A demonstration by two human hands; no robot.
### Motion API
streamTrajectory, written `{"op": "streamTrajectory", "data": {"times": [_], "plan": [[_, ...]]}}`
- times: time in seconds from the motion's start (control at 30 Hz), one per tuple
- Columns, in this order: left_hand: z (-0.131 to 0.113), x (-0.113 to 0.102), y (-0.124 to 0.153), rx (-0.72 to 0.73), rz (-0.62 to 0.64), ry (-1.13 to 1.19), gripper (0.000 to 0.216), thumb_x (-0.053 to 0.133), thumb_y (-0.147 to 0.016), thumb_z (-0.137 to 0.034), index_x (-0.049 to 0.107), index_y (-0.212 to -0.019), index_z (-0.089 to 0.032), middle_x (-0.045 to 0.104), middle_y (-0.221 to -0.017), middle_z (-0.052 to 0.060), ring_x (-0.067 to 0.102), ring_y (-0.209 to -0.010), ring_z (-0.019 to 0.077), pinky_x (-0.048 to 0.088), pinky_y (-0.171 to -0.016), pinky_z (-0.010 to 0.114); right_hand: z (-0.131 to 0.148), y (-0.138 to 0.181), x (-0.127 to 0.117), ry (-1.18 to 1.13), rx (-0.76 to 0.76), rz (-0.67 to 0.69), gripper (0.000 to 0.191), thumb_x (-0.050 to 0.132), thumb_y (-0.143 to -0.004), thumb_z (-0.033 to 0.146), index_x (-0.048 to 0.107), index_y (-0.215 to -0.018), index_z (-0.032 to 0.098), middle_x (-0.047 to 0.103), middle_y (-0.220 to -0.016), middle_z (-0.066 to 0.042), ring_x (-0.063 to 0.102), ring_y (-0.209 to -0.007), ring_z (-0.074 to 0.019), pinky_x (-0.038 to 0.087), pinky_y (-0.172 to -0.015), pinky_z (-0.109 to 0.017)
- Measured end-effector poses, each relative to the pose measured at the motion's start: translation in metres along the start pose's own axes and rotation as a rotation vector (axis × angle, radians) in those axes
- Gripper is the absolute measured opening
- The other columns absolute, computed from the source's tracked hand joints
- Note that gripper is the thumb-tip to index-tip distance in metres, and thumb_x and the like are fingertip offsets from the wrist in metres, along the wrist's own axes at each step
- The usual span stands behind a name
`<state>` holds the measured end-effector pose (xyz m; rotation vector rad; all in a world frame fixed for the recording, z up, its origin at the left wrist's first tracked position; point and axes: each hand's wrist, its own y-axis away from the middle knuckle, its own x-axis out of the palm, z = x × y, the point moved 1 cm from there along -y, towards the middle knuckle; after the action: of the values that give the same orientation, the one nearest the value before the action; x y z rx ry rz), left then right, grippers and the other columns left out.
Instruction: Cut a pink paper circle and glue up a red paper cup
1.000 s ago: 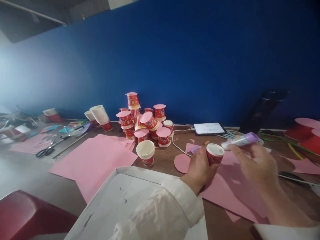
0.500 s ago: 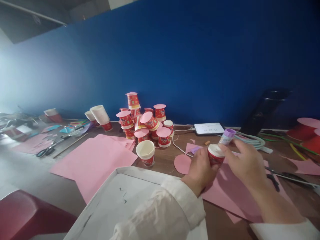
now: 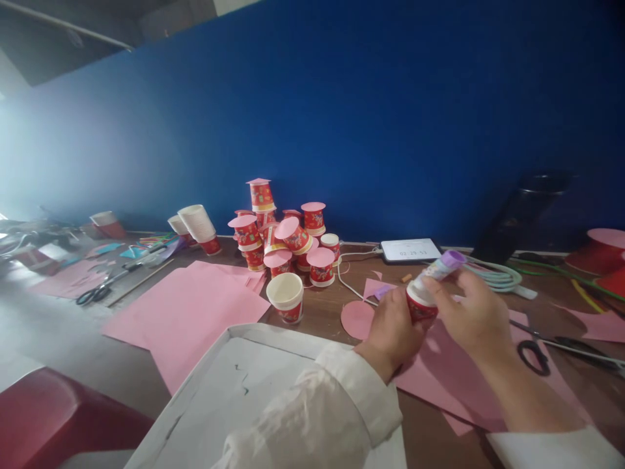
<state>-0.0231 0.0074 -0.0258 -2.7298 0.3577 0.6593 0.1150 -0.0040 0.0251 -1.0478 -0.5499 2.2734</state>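
My left hand [image 3: 393, 332] is closed around a red paper cup [image 3: 420, 311], its white base turned up. In the fingers of my right hand [image 3: 473, 316] is a glue stick [image 3: 437, 268] with a purple end, tilted over the cup; its lower tip meets the white base. A pink paper disc [image 3: 358, 319] lies just left of my left hand. Under both hands are pink paper sheets [image 3: 463, 384]. An upright paper cup [image 3: 286, 296] stands to the left. Behind it is a pile of red cups [image 3: 295, 236], many with pink discs on them.
A phone [image 3: 410, 250] with a cable lies at the back. Scissors [image 3: 534, 357] rest right of my right hand. A white tray [image 3: 239, 378] sits in front, with pink sheets [image 3: 195, 306] beyond it. Stacked white cups [image 3: 196, 223] and a dark bottle [image 3: 517, 215] stand against the blue partition.
My right hand has shifted the glue stick slightly across the cup's base, and it now leans over more. The left hand keeps its hold on the cup.
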Motion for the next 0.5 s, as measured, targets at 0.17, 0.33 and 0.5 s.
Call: {"op": "streamTrajectory", "data": {"times": [0.17,0.33,0.5], "plan": [[-0.0029,-0.0016,-0.0011,0.008,0.011,-0.025,0.042,0.071,-0.086,-0.03,0.059,-0.126,-0.02,0.07,-0.125,0.015,0.065,-0.117,0.0346,0.054,-0.1,0.046,-0.0068,-0.001,0.0116,0.116,-0.103,0.02,0.039,0.059,-0.083,0.057,0.072,-0.096,0.023,0.073,-0.084,-0.01,0.068,-0.087,-0.0324,0.05,-0.083,-0.046],[-0.0038,-0.0026,-0.001,-0.01,0.018,-0.05,0.041,0.07,-0.085,-0.029,0.059,-0.123,-0.018,0.07,-0.121,0.016,0.066,-0.113,0.0341,0.054,-0.097,0.046,-0.0086,0.0001,0.0103,0.113,-0.125,0.018,0.038,0.059,-0.086,0.056,0.071,-0.099,0.022,0.074,-0.089,-0.011,0.068,-0.087,-0.0312,0.049,-0.081,-0.044],[-0.0027,-0.0027,-0.0008,0.058,0.006,-0.016,0.041,0.069,-0.085,-0.025,0.059,-0.124,-0.02,0.071,-0.12,0.013,0.068,-0.108,0.0308,0.054,-0.097,0.043,-0.004,0.0018,0.0118,0.177,-0.172,-0.009,0.035,0.059,-0.086,0.054,0.069,-0.096,0.022,0.072,-0.083,-0.01,0.067,-0.084,-0.0321,0.049,-0.084,-0.047]]}}
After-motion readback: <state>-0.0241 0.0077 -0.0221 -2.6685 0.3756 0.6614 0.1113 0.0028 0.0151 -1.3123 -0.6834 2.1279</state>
